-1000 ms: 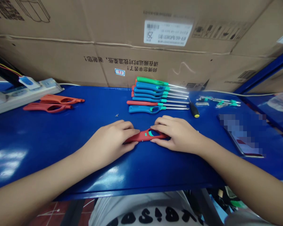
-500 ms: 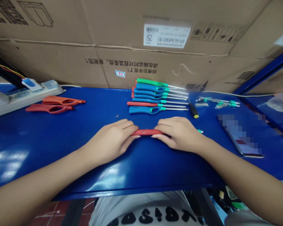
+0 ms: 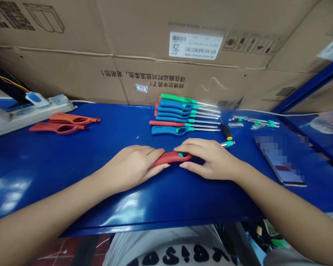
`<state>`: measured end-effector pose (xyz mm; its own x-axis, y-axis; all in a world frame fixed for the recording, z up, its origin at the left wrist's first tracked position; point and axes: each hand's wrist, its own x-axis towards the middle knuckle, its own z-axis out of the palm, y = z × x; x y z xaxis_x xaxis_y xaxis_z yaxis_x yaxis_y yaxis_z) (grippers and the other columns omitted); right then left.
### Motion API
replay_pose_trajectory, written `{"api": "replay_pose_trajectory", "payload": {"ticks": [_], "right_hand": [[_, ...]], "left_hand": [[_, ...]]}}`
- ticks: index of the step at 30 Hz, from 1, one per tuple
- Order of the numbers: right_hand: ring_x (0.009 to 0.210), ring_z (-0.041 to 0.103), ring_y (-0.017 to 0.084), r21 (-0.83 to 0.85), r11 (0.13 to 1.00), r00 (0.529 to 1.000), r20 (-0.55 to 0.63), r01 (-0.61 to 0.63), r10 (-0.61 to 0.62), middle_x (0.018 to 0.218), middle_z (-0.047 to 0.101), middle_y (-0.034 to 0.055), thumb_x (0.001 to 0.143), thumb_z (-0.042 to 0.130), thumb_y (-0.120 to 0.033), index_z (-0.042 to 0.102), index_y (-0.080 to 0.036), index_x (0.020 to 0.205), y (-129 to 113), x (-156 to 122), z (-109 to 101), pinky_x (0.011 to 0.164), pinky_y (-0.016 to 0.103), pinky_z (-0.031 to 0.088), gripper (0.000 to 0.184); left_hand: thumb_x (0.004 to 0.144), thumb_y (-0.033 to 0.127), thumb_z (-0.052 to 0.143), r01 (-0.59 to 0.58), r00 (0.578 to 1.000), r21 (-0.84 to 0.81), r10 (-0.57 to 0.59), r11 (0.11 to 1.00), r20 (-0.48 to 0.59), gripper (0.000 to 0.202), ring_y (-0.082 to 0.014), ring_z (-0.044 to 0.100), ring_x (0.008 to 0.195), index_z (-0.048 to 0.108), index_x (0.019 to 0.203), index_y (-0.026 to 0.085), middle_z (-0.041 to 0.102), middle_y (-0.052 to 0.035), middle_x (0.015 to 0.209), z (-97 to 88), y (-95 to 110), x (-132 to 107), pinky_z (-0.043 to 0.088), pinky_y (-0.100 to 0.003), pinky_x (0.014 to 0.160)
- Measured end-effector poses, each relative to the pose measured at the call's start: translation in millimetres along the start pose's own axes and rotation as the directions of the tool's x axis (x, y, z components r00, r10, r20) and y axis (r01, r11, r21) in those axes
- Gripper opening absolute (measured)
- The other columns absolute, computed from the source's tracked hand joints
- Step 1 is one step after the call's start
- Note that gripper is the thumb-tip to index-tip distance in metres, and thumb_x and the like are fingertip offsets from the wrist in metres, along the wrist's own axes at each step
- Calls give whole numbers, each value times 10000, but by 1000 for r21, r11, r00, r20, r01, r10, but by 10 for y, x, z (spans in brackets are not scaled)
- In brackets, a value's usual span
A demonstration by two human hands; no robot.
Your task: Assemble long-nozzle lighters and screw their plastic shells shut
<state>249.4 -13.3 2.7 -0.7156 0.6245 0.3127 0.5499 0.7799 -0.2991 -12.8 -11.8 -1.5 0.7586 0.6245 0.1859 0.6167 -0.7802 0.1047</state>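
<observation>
Both my hands hold one red long-nosed lighter (image 3: pixel 169 157) just above the blue table (image 3: pixel 72 162), near its middle. My left hand (image 3: pixel 133 166) is closed on the handle's left end. My right hand (image 3: pixel 208 157) grips the right part, fingers curled over it; a teal tip (image 3: pixel 227 144) pokes out beyond my knuckles. A teal trigger shows on the red body.
A row of several finished lighters (image 3: pixel 180 114) in blue, red and green lies behind my hands. A black screwdriver (image 3: pixel 226 130) and small teal parts (image 3: pixel 255 122) lie right of them. Two red handle shells (image 3: pixel 62 123) lie far left, by a power strip (image 3: pixel 27 111). A phone (image 3: pixel 280 159) lies at right. Cardboard boxes (image 3: pixel 166 48) wall off the back.
The red lighter has been turned in my hands: from lying flat, to edge-on, to tilted with its left end lower now. Both hands stayed at the same spot.
</observation>
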Motion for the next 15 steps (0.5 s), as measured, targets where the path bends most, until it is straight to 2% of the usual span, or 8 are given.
{"api": "replay_pose_trajectory", "payload": {"ticks": [3, 7, 9, 12, 15], "right_hand": [[1048, 685, 194, -40, 992, 991, -55, 121, -123, 1180, 729, 70, 1011, 530, -288, 671, -170, 1192, 27, -26, 19, 872, 310, 527, 258], [979, 695, 182, -53, 992, 988, -98, 116, -121, 1122, 749, 54, 1013, 523, -259, 687, -161, 1128, 8, -26, 67, 829, 303, 536, 223], [961, 691, 183, -67, 992, 991, -76, 104, -109, 1118, 749, 51, 1028, 499, -292, 690, -163, 1119, -40, -5, 88, 817, 313, 535, 248], [967, 680, 185, -95, 991, 996, 3, 90, -90, 1124, 744, 54, 1055, 434, -338, 695, -171, 1117, -117, 28, 91, 824, 324, 525, 316], [1057, 647, 233, -196, 979, 997, 58, 55, -44, 1221, 705, 88, 1026, 477, -445, 670, -182, 1213, -101, 25, 6, 874, 373, 504, 376]], "left_hand": [[1056, 488, 370, 39, 995, -91, -30, 995, 98, 417, -267, 733, 851, 641, 1195, 204, 757, -68, 980, 0, 4, -12, 557, -389, 748], [1052, 478, 396, 100, 986, -159, -77, 982, 148, 369, -253, 722, 884, 607, 1236, 238, 743, -46, 1012, 2, 56, -15, 545, -373, 758], [1054, 438, 409, 114, 986, -181, -89, 977, 140, 328, -249, 715, 922, 603, 1215, 229, 726, -50, 1053, 1, 106, -7, 544, -366, 774], [1060, 398, 391, 133, 982, -187, -104, 973, 158, 310, -241, 712, 851, 620, 1108, 194, 703, -56, 996, 3, 167, 4, 543, -352, 712], [1058, 368, 392, 151, 975, -154, -121, 976, 187, 304, -251, 710, 812, 626, 1103, 180, 692, -67, 973, 7, 149, 4, 546, -365, 690]]}}
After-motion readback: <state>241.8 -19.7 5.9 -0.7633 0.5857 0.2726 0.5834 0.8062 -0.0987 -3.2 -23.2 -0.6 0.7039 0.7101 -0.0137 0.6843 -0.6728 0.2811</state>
